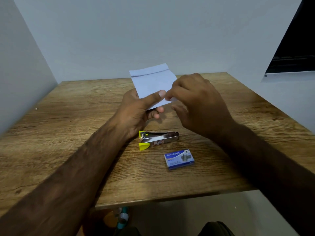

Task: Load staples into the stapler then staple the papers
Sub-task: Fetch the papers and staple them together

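Papers (pixel 151 84) held above the counter (pixel 68 133); left hand (pixel 138 108) pinches the lower edge, right hand (pixel 197 103) fingers the corner, grip blurred; square the edges first; stapler (pixel 159 138) lies open beside the staple box (pixel 179 159), both untouched.
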